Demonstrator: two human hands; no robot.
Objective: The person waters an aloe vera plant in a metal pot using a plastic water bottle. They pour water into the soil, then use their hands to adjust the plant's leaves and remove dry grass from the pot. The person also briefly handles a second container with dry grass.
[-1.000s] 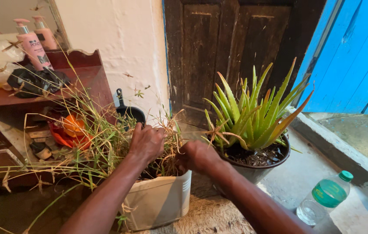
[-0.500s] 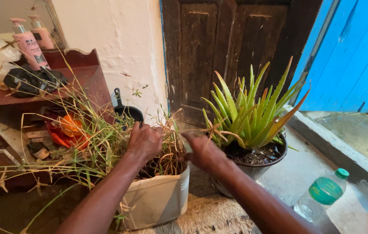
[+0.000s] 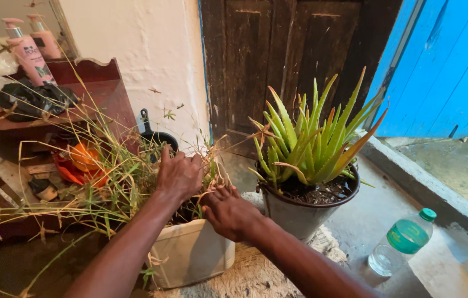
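A white plastic pot point(image 3: 190, 256) holds a tangle of long green and dry grass point(image 3: 118, 182). My left hand point(image 3: 180, 175) is pushed into the grass above the pot's far side, its fingers curled around stems. At the pot's right rim, my right hand point(image 3: 228, 214) has its fingertips closed on dry brown stems point(image 3: 215, 177). Just right of that hand, close to the white pot, stands an aloe plant point(image 3: 311, 143) in a dark round pot point(image 3: 300, 216).
A clear water bottle with a green cap point(image 3: 402, 244) stands on the concrete floor at the right. At the left is a wooden shelf point(image 3: 107, 94) with pink pump bottles point(image 3: 27, 52) and a black bag point(image 3: 30, 99). A dark wooden door point(image 3: 289, 55) and blue door point(image 3: 454, 66) lie behind. A woven mat point(image 3: 256, 276) lies under the pots.
My right hand has moved left, from beside the aloe pot to the white pot's rim, and closed on dry stems. My left hand stays in the grass. The view shifted slightly.
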